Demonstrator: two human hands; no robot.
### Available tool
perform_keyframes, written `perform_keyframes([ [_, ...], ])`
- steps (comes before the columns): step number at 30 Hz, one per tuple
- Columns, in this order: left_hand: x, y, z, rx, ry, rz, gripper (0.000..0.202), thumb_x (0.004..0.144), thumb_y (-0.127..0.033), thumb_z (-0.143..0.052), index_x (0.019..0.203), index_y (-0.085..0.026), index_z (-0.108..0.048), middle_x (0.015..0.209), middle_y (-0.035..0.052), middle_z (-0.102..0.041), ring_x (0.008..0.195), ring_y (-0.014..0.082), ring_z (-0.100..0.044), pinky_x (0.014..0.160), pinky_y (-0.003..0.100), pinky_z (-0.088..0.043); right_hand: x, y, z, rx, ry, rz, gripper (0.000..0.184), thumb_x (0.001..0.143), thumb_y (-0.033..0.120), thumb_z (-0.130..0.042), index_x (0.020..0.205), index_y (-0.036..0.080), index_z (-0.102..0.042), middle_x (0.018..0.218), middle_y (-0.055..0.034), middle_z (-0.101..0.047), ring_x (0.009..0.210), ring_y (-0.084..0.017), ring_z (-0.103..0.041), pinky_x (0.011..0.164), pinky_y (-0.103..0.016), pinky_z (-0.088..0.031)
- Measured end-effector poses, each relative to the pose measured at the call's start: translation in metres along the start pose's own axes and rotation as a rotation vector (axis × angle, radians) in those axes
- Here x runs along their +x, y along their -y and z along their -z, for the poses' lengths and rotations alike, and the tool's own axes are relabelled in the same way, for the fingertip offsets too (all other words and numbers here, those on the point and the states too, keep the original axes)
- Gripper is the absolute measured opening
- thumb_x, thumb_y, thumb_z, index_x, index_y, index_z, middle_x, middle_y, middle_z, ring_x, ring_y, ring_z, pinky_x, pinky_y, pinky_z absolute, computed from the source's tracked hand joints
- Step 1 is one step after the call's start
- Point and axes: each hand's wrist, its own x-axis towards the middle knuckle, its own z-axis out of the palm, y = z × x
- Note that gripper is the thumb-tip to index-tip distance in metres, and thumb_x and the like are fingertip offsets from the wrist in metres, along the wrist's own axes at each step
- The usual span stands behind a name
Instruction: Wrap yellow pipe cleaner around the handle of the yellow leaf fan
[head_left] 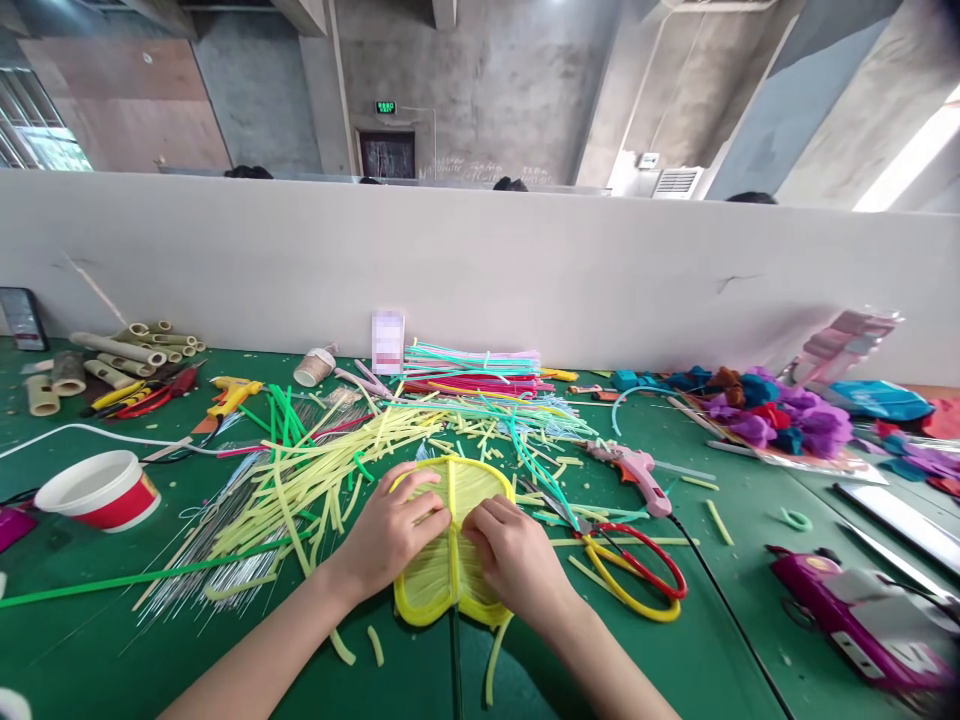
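Note:
A yellow heart-shaped piece (453, 560) lies in front of me, with a fuzzy outline, a raised middle rib and fine yellow strips filling both halves. My left hand (396, 528) is closed over its upper left side, the thumb and fingertips pressed against it near the rib. My right hand (517, 560) is on the right half, its thumb and fingers pinched together just beside the rib. Whatever those right fingertips hold is hidden under them. Below the piece hangs a loose yellow strip (496, 660). To the right lie scissors (637, 572) with red and yellow handles.
Yellow strips (352, 450) and thin wires (217, 560) spread across the green table. A pink glue gun (637, 474), paper cup (105, 492), yellow glue gun (232, 394), bamboo pieces (135, 360), purple power strip (855, 620) and purple flowers (817, 420) surround them. A white partition (480, 265) stands behind.

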Motion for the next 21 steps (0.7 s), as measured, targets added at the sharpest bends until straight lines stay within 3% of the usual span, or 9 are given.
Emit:
perform_keyframes([
  [4,0.003,-0.001,0.006,-0.044,-0.104,0.080,0.013,0.093,-0.009,-0.059,0.096,-0.019,-0.066,0.089,0.0018,-0.071,0.110,0.0248,-0.059,0.100,0.044,-0.043,0.002,-0.001,-0.004,0.092,-0.069,-0.111,0.013,0.086,0.027,-0.062,0.079,0.019,-0.068,0.079,-0.0069,-0.068,0.073,-0.021,-0.057,0.069,-0.032,-0.040],
  [7,0.004,-0.003,0.006,-0.122,-0.182,0.221,0.007,0.092,-0.013,-0.063,0.094,-0.020,-0.065,0.086,0.0022,-0.070,0.108,0.0250,-0.058,0.094,0.042,-0.046,0.005,-0.002,-0.007,0.237,-0.085,-0.185,0.027,0.087,0.044,-0.064,0.086,0.017,-0.068,0.083,-0.0072,-0.070,0.071,-0.019,-0.061,0.063,-0.029,-0.045],
  [10,0.003,-0.007,0.001,-0.197,-0.204,0.269,0.007,0.092,-0.015,-0.063,0.095,-0.021,-0.064,0.088,0.0022,-0.070,0.109,0.0240,-0.058,0.093,0.040,-0.047,0.007,-0.002,-0.012,0.354,-0.094,-0.216,0.038,0.085,0.054,-0.064,0.084,0.016,-0.067,0.076,-0.0051,-0.067,0.066,-0.017,-0.059,0.058,-0.027,-0.045],
  [16,0.002,-0.013,-0.006,-0.221,-0.187,0.259,0.006,0.092,-0.016,-0.064,0.096,-0.021,-0.063,0.088,0.0016,-0.070,0.108,0.0232,-0.058,0.093,0.039,-0.048,0.007,0.001,-0.017,0.436,-0.155,-0.233,0.040,0.084,0.055,-0.066,0.089,0.015,-0.069,0.078,-0.0048,-0.067,0.068,-0.016,-0.059,0.061,-0.026,-0.047],
  [21,0.003,-0.014,-0.006,-0.191,-0.181,0.252,0.004,0.093,-0.017,-0.063,0.095,-0.020,-0.063,0.088,0.0025,-0.070,0.107,0.0237,-0.059,0.092,0.039,-0.048,0.006,-0.002,-0.017,0.376,-0.191,-0.232,0.040,0.086,0.054,-0.064,0.084,0.015,-0.069,0.072,-0.0053,-0.067,0.064,-0.017,-0.058,0.057,-0.026,-0.045],
])
